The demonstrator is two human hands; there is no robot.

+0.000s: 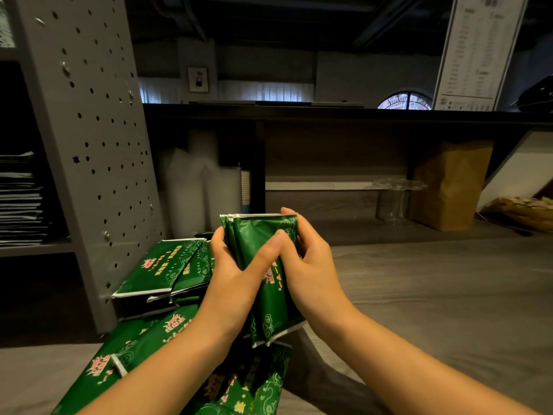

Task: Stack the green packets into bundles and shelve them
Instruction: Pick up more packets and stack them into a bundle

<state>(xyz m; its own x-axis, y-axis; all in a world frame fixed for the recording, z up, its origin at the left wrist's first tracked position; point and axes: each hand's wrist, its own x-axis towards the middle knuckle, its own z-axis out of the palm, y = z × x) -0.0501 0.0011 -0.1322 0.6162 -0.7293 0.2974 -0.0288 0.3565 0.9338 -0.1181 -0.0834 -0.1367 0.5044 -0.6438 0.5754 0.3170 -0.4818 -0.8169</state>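
Observation:
A bundle of green packets [263, 235] stands upright at the centre, held between both hands. My left hand [236, 274] grips its left edge with the thumb across the front. My right hand [311, 262] wraps its right edge from behind. Another pile of green packets [167, 265] lies flat to the left on the wooden surface. More loose green packets [143, 348] lie under my left forearm, near the bottom edge. On the grey shelf [36, 245] at the far left sits a stack of shelved packets [21, 199], seen edge-on.
A grey perforated upright [89, 130] rises at the left beside the shelf. White rolls [197, 187] stand behind the pile. A clear plastic cup [392, 199] and a brown paper bag [449, 184] sit at the back right. The wooden tabletop [434, 289] stretches to the right.

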